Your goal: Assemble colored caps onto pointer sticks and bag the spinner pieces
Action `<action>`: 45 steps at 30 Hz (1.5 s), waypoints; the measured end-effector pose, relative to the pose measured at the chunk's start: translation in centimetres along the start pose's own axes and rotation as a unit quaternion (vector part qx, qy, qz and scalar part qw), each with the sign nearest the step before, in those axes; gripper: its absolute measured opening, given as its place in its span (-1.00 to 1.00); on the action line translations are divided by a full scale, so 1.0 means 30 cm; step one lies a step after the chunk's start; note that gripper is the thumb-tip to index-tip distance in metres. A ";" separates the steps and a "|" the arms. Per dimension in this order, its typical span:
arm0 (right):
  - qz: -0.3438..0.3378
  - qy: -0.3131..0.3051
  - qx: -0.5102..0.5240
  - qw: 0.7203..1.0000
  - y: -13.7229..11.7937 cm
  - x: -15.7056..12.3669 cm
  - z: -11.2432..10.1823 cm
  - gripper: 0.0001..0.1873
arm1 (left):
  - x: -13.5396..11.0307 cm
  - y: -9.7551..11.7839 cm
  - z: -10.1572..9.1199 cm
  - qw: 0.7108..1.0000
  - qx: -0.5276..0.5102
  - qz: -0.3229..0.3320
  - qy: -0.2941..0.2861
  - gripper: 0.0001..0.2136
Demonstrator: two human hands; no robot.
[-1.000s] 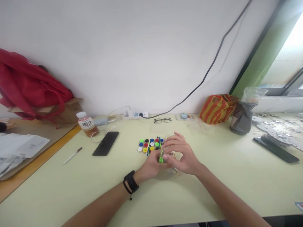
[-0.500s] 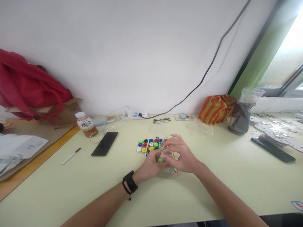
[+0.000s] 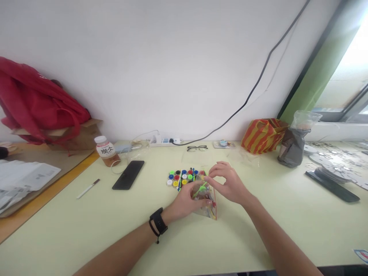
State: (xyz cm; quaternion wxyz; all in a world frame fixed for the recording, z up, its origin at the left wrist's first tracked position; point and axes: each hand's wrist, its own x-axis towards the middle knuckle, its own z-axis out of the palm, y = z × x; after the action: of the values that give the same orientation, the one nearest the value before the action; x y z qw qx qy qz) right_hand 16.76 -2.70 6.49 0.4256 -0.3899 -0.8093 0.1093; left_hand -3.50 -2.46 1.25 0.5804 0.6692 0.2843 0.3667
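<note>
My left hand (image 3: 188, 199), a black band on its wrist, grips a small clear plastic bag (image 3: 207, 203) with a red edge, resting on the pale green table (image 3: 86, 230). A green stick and other coloured sticks show inside the bag. My right hand (image 3: 228, 184) hovers just right of the bag's top with thumb and forefinger pinched together; what they hold is too small to make out. A cluster of coloured round buttons (image 3: 181, 177) with a few thin sticks lies just beyond my left hand.
A black phone (image 3: 128, 174), a white pen (image 3: 88, 188) and a drink bottle (image 3: 105, 150) lie to the left. Glasses (image 3: 197, 147) and a power strip (image 3: 164, 141) sit by the wall. A striped bag (image 3: 263, 135), a grey bag (image 3: 293, 147) and a dark tablet (image 3: 332, 185) are on the right.
My right hand has lifted off the bag and drawn a little to the right. The bag now lies more exposed under my left hand, with the green stick inside it.
</note>
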 end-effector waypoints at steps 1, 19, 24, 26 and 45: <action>0.015 0.006 0.010 1.000 -0.002 0.001 -0.005 -0.73 | 0.000 -0.001 -0.002 1.000 0.011 0.002 0.004 -0.52; 0.049 0.061 0.083 0.993 -0.060 -0.003 -0.001 -0.78 | -0.028 -0.012 0.009 0.968 0.214 0.068 0.112 -0.27; -0.040 0.083 -0.027 0.995 -0.055 -0.017 0.030 -0.91 | -0.026 -0.016 -0.002 0.960 0.238 0.078 0.124 -0.34; -0.056 0.078 -0.062 0.993 -0.055 -0.020 0.034 -0.92 | -0.024 -0.024 -0.005 0.957 0.248 0.085 0.126 -0.33; -0.050 0.063 -0.067 0.994 -0.072 -0.018 0.042 -0.86 | -0.021 -0.036 -0.003 0.952 0.262 0.120 0.105 -0.32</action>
State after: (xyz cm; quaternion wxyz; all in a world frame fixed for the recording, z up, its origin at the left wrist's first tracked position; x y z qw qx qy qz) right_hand 14.81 -4.36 6.50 0.4536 -0.3831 -0.8046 0.0084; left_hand -3.87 -2.73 0.09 0.3031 0.7848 0.3472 0.4144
